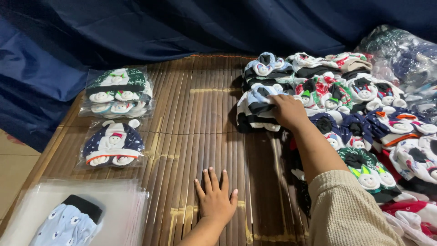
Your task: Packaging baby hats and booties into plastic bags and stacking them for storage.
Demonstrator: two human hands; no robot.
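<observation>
My right hand (286, 110) is out at the near edge of the heap of little knit caps (350, 100), fingers curled down over the top of a short stack of blue-and-black caps (258, 105) at the heap's left side, close beside the bare mat. It is closing on that stack rather than fully gripping — the fingertips press into the cloth, and I cannot see whether the thumb has got underneath.

My left hand (216, 200) lies flat and spread on the bamboo mat (200, 118) that covers the bench, holding nothing, well apart from the caps.

These caps look soft and very light — knit fabric with small padded snowman faces sewn on. I judge they will squash and sag under any grip, and a stack taken only from the top will likely shed its lower pieces. The better hold, to my mind, is a pinch across the folded black cuff bands at the side, thumb below and fingers above, so the whole stack comes as one. Nothing here is fragile, and the knit should not slip much.

On the far left of the mat sit two bagged packs, the green-and-white pack (117, 92) behind the navy pack (113, 145). Near my left side lies a pile of clear plastic bags (123, 209) with a pale blue cap (68, 223) on top.
</observation>
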